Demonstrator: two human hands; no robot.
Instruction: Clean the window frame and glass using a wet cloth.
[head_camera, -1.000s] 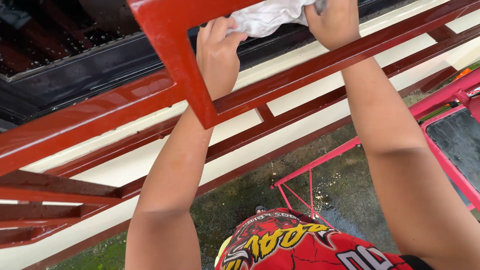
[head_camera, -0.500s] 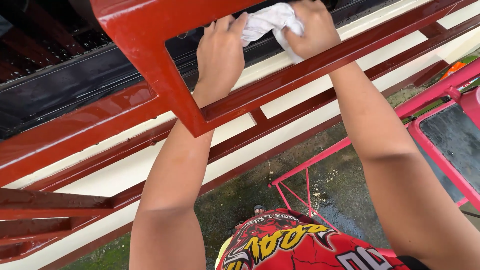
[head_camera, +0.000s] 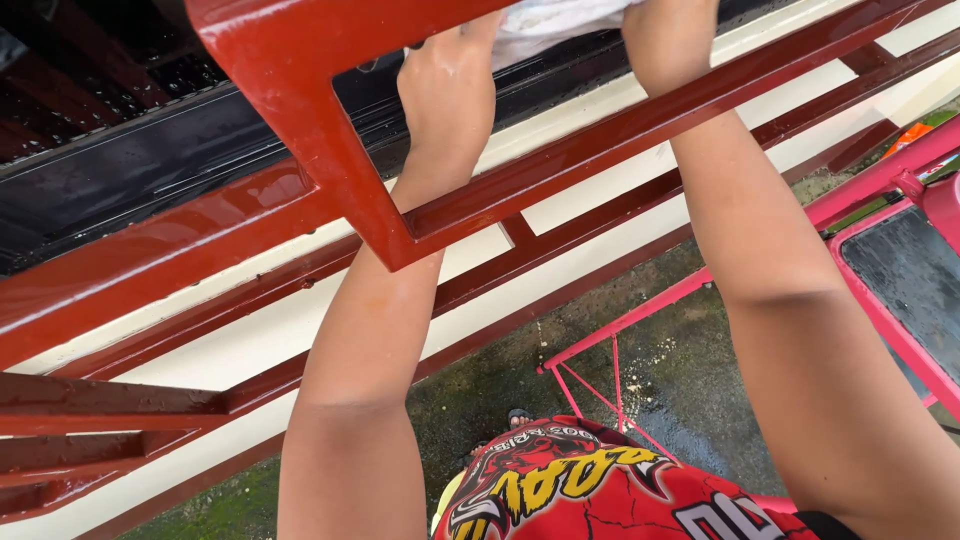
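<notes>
Both my arms reach up through the red metal grille (head_camera: 330, 150) in front of the dark window (head_camera: 120, 150). My left hand (head_camera: 448, 85) is raised behind the grille's thick top bar, its fingers curled upward and running out of sight behind that bar, so I cannot tell how tightly they close; the fingertips sit right against the edge of the white cloth (head_camera: 550, 18). My right hand (head_camera: 668, 40) is bunched around the other end of the cloth, knuckles toward me, most of the fingers cut off by the top of the view. The cloth lies crumpled between my two hands, high up against the window, just above the slanting red rail. Below my arms are the cream wall (head_camera: 300, 320), wet mossy ground (head_camera: 500, 380) and a pink metal frame (head_camera: 880, 300) at my right.
</notes>
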